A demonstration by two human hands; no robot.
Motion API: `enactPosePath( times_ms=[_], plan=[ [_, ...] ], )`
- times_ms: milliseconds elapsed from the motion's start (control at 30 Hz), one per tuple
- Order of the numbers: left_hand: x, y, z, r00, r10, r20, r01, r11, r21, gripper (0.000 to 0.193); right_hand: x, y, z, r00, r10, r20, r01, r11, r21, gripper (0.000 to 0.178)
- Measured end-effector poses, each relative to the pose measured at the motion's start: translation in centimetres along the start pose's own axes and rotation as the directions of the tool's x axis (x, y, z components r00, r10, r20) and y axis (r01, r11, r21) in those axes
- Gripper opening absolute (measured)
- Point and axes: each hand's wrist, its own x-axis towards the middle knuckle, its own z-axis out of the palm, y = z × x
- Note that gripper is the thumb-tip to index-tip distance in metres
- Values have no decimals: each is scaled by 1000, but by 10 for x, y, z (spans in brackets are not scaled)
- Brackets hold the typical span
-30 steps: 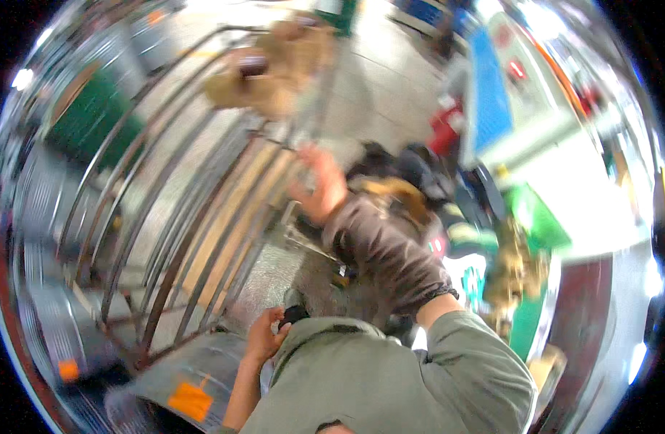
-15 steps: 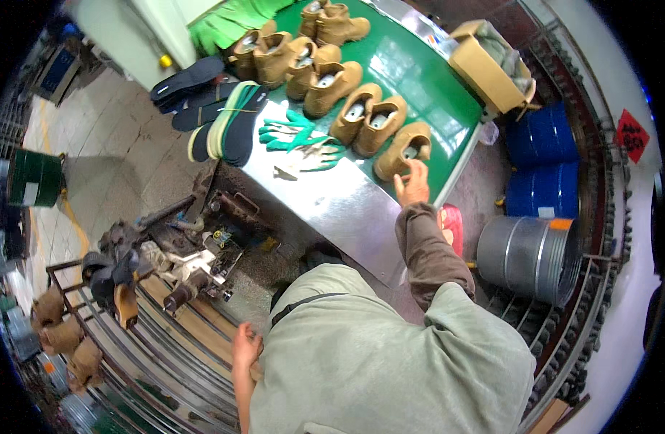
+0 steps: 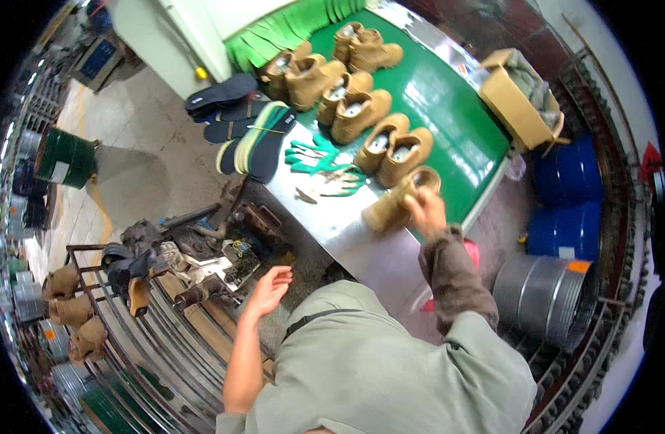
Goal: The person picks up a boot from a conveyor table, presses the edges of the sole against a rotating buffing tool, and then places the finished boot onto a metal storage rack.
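Note:
My right hand is closed at the heel side of the nearest tan ankle boot, thumb and fingers at its collar. The toe of this slightly blurred boot reaches out over the bare metal end of the bench. Behind it, several more tan boots stand in pairs along the green surface. My left hand hovers in front of the bench, holding nothing, its fingers stretched out and apart from everything.
Green-and-white gloves and stacked insoles lie along the bench's left side. An open carton sits at its right edge. Blue drums and a grey metal drum stand right. Left are a metal rack and machinery.
My right hand has closed on the nearest boot and shifted it leftward toward the metal end. My left hand has risen and moved forward with fingers extended. The whole view has shifted.

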Motion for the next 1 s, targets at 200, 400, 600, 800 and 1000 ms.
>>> enactPosePath(
  times_ms=[200, 400, 600, 800, 1000],
  plan=[
    [34, 61, -7, 932, 362, 2, -322, 832, -451, 36, -66, -185, 40, 851, -38, 524, -354, 695, 626, 13],
    [-134, 52, -41, 994, 99, -38, -96, 685, -722, 52, -68, -279, 151, 791, -221, 570, -491, 327, 808, 24],
    [-218, -53, -16, 818, 306, -487, -571, 536, -622, 97, -55, -300, 289, 188, -619, 763, -905, 192, 379, 51],
    [-245, -57, -1, 563, 244, -790, -562, 813, -150, 92, -110, -350, 293, 456, -301, 838, -688, 478, 546, 61],
    [-241, -47, -13, 486, 120, -866, -257, 966, -10, 96, -110, -375, 306, 610, -488, 624, -46, 764, 643, 42]
  ],
)
